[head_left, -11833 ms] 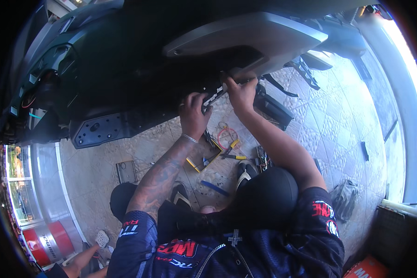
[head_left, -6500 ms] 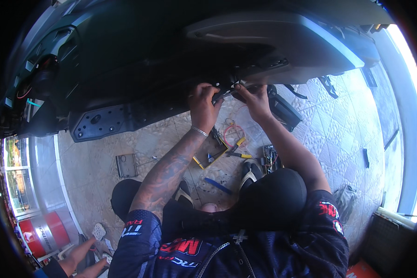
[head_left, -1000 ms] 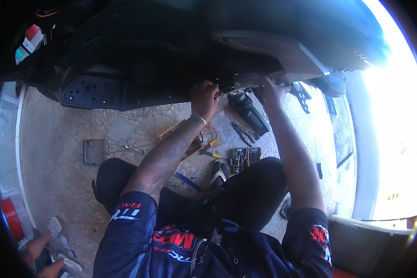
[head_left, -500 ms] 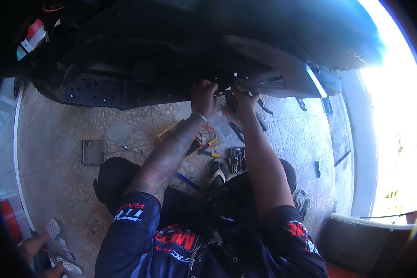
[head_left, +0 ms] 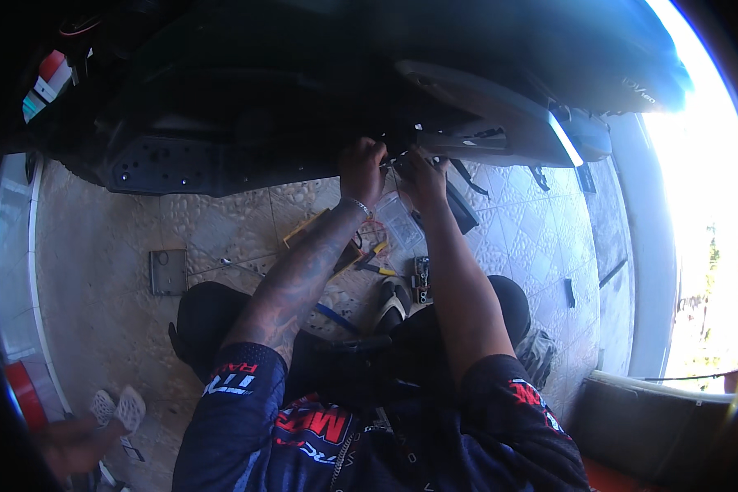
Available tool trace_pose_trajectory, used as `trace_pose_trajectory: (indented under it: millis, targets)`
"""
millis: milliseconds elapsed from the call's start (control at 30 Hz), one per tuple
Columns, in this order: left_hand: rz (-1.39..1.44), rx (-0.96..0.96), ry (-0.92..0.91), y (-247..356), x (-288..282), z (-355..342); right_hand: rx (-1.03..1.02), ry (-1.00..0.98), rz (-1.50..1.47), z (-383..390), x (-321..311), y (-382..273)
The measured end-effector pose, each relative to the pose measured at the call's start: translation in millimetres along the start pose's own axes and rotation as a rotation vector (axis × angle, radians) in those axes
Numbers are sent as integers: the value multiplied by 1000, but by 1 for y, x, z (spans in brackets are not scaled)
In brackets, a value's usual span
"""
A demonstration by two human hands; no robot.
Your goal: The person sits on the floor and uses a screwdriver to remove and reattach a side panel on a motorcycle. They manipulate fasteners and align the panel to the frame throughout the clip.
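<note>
The dark vehicle (head_left: 246, 107) looms above, left hand (head_left: 362, 170) and right hand (head_left: 425, 179) close together at its lower edge — too shadowed to tell whether they grip. Between the forearms lies a clear tray (head_left: 399, 220) — the right forearm (head_left: 466, 299) partly hides a black case (head_left: 420, 283).

"What do you see?"
"I see a dark vehicle body (head_left: 262, 98) stretching from ten o'clock to two."
"And its side panel (head_left: 512, 119)?"
"Grey, wedge-shaped, near one o'clock, slanting down toward three."
</note>
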State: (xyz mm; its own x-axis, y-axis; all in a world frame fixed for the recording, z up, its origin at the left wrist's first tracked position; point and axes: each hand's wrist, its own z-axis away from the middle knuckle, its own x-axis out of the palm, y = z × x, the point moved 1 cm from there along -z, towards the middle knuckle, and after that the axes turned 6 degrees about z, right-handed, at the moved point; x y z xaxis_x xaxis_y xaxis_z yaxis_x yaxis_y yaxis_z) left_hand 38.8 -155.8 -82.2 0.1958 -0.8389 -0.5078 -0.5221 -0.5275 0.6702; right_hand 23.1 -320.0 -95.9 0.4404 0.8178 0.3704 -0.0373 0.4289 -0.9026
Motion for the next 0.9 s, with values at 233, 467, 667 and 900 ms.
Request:
trace_pose_trajectory:
  millis: [233, 467, 667, 900]
  targets:
    - [25, 14, 38, 4, -4, -2, -320, -411, 772, -13, -35, -5]
    - [2, -12, 12, 4, -3, -2, 27, -157, 339, 19, -7, -29]
    - [36, -14, 21, 3, -3, -3, -16, -116, 395, 28, 12, -38]
    - [36, -12, 12, 4, -2, -2, -115, -64, 471, 15, 4, -16]
